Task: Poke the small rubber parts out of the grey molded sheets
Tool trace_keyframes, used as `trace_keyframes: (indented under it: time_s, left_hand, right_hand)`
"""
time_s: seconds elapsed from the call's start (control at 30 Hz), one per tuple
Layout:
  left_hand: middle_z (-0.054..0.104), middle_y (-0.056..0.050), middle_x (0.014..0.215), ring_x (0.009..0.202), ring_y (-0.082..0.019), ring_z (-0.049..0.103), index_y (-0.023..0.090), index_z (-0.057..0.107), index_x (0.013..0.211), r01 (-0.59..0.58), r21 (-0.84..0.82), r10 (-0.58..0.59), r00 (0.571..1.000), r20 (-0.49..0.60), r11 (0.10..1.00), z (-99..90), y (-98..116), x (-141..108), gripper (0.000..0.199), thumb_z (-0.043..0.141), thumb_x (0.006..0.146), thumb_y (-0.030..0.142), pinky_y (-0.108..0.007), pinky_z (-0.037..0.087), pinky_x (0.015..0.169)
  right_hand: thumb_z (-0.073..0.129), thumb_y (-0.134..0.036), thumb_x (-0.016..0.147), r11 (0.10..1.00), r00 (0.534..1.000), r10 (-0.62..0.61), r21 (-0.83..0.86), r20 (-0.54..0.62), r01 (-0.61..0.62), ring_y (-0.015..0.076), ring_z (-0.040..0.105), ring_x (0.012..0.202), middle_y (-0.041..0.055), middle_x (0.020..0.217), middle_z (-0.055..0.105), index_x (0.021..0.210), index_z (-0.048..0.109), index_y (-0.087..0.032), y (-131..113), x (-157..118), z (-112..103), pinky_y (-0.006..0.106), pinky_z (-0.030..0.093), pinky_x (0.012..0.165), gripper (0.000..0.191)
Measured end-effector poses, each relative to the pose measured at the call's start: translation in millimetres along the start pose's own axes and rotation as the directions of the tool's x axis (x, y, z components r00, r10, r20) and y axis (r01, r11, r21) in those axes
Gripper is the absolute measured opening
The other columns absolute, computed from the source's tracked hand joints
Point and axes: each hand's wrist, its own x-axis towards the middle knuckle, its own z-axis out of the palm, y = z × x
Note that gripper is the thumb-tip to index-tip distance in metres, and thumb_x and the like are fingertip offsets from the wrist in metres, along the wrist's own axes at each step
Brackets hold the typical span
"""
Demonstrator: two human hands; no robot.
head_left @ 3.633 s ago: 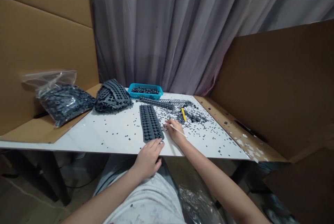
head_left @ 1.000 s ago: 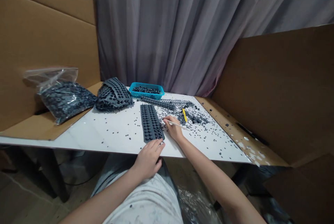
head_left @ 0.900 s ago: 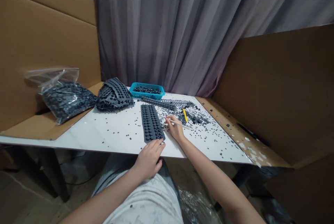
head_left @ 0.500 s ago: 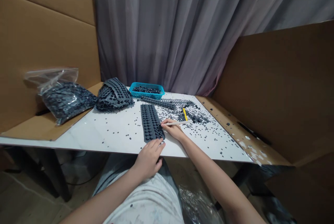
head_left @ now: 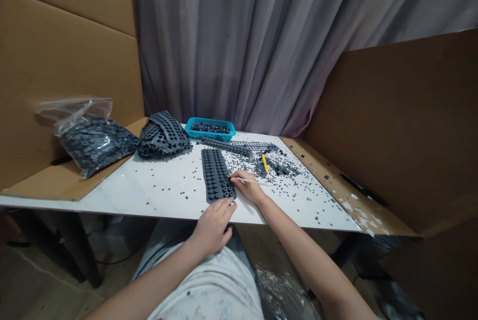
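A dark grey sheet [head_left: 214, 173] of round moulded rubber-like pieces lies flat near the front edge of the white table. Resting on the sheet's near end is my left hand [head_left: 215, 220], its fingers stretched out. My right hand [head_left: 246, 185] is closed around a thin white stick [head_left: 257, 182], whose tip meets the sheet's right side. Some pieces near that tip show open holes in their centres.
Small dark bits and a yellow tool [head_left: 265, 163] lie on the table [head_left: 175, 175] to the right. Behind are a blue basket [head_left: 210, 136] of dark pieces, a heap of sheets [head_left: 163, 135] and a filled plastic bag [head_left: 97, 141]. Cardboard walls [head_left: 396, 126] flank the table.
The white stick has tilted, its rear end dropping lower, and my right hand has shifted slightly. My left hand and the sheet have stayed in place.
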Motion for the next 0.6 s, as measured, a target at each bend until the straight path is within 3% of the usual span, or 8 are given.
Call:
trace_keyframes:
  time_s: [0.27, 0.5, 0.6]
  left_hand:
    - [0.050, -0.011, 0.137, 0.122, -0.028, 0.046, 0.014, 0.050, 0.127, -0.008, 0.037, 0.007, 1.000, 0.014, 0.999, -3.3, 2, 2, 0.053, 0.054, 0.074, 0.014, -0.043, 0.040, 0.103]
    - [0.049, -0.012, 0.138, 0.122, -0.029, 0.046, 0.015, 0.051, 0.127, 0.008, 0.033, -0.009, 0.999, 0.037, 0.999, -1.6, 2, 2, 0.054, 0.056, 0.074, 0.015, -0.045, 0.039, 0.103]
    - [0.049, -0.011, 0.138, 0.123, -0.028, 0.045, 0.015, 0.050, 0.127, 0.008, 0.039, -0.010, 0.999, 0.040, 0.999, -1.5, 1, 2, 0.053, 0.055, 0.075, 0.015, -0.044, 0.038, 0.104]
  right_hand:
    - [0.052, -0.035, 0.089, 0.997, 0.988, 0.034, -0.058, -0.153, -0.043, 0.0220, 0.062, 0.081, 0.0075, 0.085, 0.069, 0.086, 0.063, -0.020, 6, 2, -2, 0.037, 0.047, 0.077, 0.019]
    - [0.057, -0.039, 0.087, 0.989, 0.997, -0.049, 0.145, 0.051, 0.041, 0.0228, 0.065, 0.098, 0.0091, 0.098, 0.072, 0.086, 0.065, -0.020, -11, 1, 6, 0.040, 0.048, 0.088, 0.021]
    - [0.058, -0.042, 0.087, 0.990, 0.997, -0.048, 0.137, 0.061, 0.039, 0.0232, 0.066, 0.096, 0.0096, 0.096, 0.072, 0.086, 0.066, -0.020, -10, 2, 7, 0.041, 0.048, 0.086, 0.023]
